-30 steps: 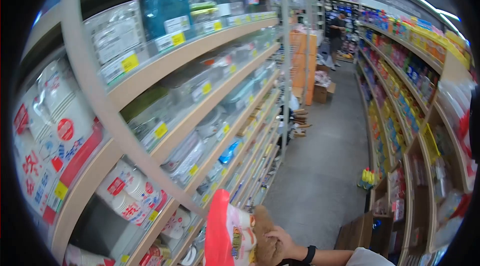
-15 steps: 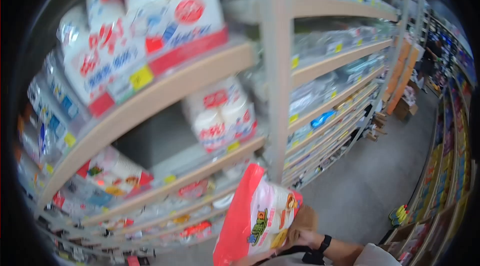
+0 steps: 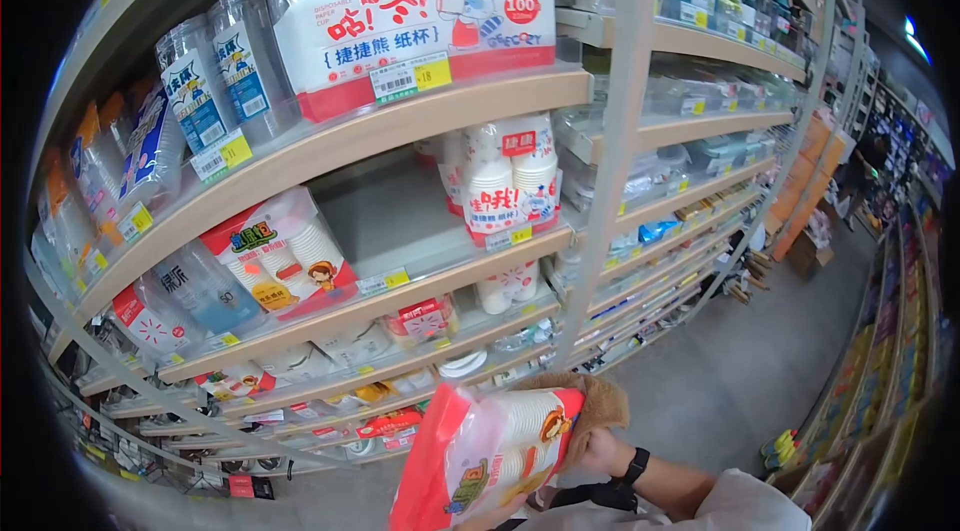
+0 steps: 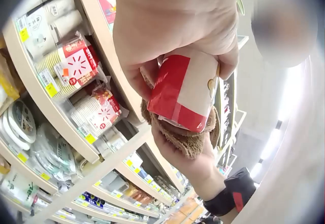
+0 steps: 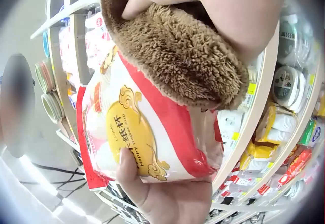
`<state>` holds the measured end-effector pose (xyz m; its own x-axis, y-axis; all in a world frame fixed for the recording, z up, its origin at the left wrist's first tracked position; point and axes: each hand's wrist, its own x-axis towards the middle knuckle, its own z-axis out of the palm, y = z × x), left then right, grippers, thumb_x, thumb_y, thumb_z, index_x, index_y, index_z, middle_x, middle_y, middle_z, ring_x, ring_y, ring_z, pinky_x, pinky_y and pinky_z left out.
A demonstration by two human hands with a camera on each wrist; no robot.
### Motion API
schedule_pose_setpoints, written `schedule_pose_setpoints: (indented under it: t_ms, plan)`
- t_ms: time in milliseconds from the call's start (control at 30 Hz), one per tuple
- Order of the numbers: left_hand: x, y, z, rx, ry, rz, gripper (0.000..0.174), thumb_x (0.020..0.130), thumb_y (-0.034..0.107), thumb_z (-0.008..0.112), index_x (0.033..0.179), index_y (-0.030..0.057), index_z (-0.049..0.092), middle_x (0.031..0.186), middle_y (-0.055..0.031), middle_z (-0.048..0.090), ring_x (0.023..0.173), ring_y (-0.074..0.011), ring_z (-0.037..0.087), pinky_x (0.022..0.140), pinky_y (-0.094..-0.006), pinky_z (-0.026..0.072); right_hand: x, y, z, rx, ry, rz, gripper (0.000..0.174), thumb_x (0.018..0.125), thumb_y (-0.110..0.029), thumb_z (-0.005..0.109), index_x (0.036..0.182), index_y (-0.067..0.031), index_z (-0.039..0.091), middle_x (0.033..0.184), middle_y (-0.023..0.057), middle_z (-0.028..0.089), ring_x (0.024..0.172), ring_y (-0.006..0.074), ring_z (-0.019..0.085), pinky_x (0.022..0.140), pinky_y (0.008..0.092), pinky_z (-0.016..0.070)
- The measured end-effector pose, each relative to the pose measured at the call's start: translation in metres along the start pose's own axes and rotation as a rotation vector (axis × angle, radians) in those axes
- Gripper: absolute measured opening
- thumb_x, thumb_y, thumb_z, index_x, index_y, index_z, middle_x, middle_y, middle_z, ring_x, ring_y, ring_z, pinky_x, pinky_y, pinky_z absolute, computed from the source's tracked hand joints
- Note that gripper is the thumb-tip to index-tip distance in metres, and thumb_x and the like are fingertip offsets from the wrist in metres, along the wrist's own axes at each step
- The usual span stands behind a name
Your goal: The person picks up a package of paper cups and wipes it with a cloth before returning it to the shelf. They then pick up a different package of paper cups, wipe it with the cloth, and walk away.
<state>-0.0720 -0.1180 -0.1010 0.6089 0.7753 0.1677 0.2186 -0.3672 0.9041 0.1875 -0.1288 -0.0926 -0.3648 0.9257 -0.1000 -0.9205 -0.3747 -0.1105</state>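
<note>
A plastic-wrapped pack of paper cups [image 3: 520,436], red and white with a yellow panel, is held low in front of the body in the head view. My left hand [image 4: 175,23] grips it, with fingers and thumb on opposite sides; in the right wrist view its thumb [image 5: 130,175] lies over the yellow panel. My right hand [image 3: 603,453] holds a fluffy brown cloth [image 5: 177,56] against one end of the pack, fingers tucked into the cloth's fold. A black wristband [image 3: 636,466] is on the right wrist.
A shelf unit [image 3: 350,166] fills the left and front, stocked with cup packs [image 3: 420,31], including a similar pack [image 3: 283,256]. A metal upright [image 3: 612,151] stands between its bays. The grey aisle floor [image 3: 700,351] runs to the right, past cardboard boxes [image 3: 808,166] and another shelf [image 3: 890,351].
The head view has turned left from the aisle toward the paper-cup shelves. The pack now shows more of its front and tilts differently; the cloth stays at its end.
</note>
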Motion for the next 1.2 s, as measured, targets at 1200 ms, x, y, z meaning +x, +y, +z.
schedule_pose_setpoints:
  t_ms: [1200]
  plan:
    - [0.046, 0.104, 0.094, -0.517, 0.306, 0.025, 0.054, 0.074, 0.01, 0.073, 0.122, -0.0028, 0.05, 0.123, -0.0131, 0.053, 0.111, -0.0235, 0.053, 0.092, -0.0367, 0.0442, -0.127, -0.112, 0.016, -0.86, 0.117, -0.13, 0.057, 0.086, -0.019, 0.063, 0.136, -0.0109, 0.038, 0.134, 0.0061, 0.046, 0.121, 0.0191, 0.046, 0.1, 0.0368, 0.0399]
